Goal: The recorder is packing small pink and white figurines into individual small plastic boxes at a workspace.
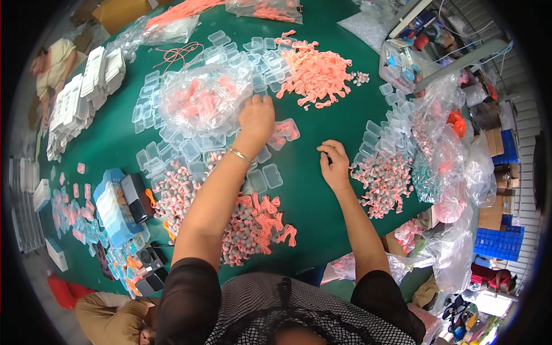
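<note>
My left hand [256, 117] reaches forward over the green table [322, 123], fingers curled down on a small clear plastic box among several others, right beside a clear bag of pink items [198, 99]. A small clear box holding pink pieces [286, 131] lies just right of that hand. My right hand [334, 164] rests on bare green cloth, fingers loosely curled, with nothing visibly in it. A heap of pink cords [316, 72] lies beyond both hands. A pile of pink and grey pieces [253, 224] sits under my left forearm.
Another pink and grey pile [384, 181] lies right of my right hand. Stacked white boxes [86, 86] line the far left. Clear bags [451, 144] crowd the right edge. A blue tray [112, 210] and black devices [135, 198] sit at left. Other people are at the left [52, 69] and bottom left [115, 319].
</note>
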Available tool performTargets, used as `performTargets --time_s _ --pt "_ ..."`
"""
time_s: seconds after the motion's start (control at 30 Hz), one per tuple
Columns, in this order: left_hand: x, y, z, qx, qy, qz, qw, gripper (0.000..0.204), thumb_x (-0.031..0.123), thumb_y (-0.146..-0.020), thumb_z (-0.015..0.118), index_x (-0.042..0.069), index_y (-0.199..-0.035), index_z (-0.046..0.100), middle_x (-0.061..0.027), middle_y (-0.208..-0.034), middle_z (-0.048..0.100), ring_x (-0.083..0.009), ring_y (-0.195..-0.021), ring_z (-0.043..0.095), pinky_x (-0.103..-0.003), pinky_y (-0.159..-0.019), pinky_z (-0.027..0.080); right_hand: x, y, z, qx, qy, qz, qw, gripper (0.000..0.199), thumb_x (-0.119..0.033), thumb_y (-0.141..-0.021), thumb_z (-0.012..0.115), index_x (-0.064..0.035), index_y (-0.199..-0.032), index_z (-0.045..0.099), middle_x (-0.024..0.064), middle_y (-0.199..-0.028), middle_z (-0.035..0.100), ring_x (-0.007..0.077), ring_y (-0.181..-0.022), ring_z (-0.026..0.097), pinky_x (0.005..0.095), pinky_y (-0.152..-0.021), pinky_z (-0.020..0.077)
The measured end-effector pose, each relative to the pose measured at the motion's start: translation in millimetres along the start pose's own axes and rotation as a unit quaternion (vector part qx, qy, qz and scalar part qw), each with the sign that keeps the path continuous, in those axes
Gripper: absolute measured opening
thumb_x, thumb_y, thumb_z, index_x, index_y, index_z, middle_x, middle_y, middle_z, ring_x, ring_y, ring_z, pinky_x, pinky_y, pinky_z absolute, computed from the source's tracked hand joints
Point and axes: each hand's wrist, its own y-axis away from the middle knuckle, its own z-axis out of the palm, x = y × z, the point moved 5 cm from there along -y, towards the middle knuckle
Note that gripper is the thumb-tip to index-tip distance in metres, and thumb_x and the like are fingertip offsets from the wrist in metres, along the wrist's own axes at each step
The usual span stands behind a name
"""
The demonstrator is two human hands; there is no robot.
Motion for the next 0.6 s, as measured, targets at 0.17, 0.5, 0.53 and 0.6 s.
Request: performTargets --time_s 0.17,0.5,0.53,0.6 --pt "9 -9 21 -0.127 0.027 0.015 0.991 0.018 0.006 -0.079 0.058 0.005 -0.094 0.067 -0.0111 -0.103 0.065 -0.0324 -0.099 0.060 -0.040 -0.083 0.053 -1 0 1 0.008 0.000 -0.010 1.000 0.020 0.012 -0.074 0.058 -0.0014 -0.087 0.065 0.0122 -0.099 0.060 0.0268 -0.084 0.061 0.0330 -0.066 0.0507" --pt "0 -25 23 -0.123 0.051 -0.051 0.990 0.047 0.014 -0.069 0.078 0.008 -0.114 0.063 -0.0137 -0.118 0.059 -0.0353 -0.110 0.054 -0.041 -0.092 0.049 2 0 -1 0.007 0.009 -0.019 1.000 0.021 0.013 -0.071 0.057 -0.0019 -0.085 0.065 0.0125 -0.098 0.060 0.0282 -0.085 0.061 0.0348 -0.070 0.0508" --pt "0 -26 28 -0.133 0.012 -0.066 0.989 0.050 0.016 -0.069 0.079 0.009 -0.115 0.062 -0.0137 -0.120 0.058 -0.0360 -0.113 0.053 -0.042 -0.093 0.048 1 0 1 0.007 0.007 -0.019 1.000 0.021 0.013 -0.071 0.057 -0.0019 -0.085 0.064 0.0125 -0.098 0.060 0.0281 -0.085 0.061 0.0347 -0.070 0.0508" --pt "-1 -30 32 -0.143 -0.026 -0.078 0.986 0.052 0.019 -0.068 0.080 0.009 -0.116 0.061 -0.0137 -0.122 0.056 -0.0368 -0.115 0.051 -0.043 -0.093 0.048 1 1 2 0.009 0.005 -0.018 1.000 0.021 0.013 -0.071 0.057 -0.0019 -0.084 0.064 0.0124 -0.098 0.060 0.0280 -0.086 0.061 0.0347 -0.070 0.0508"
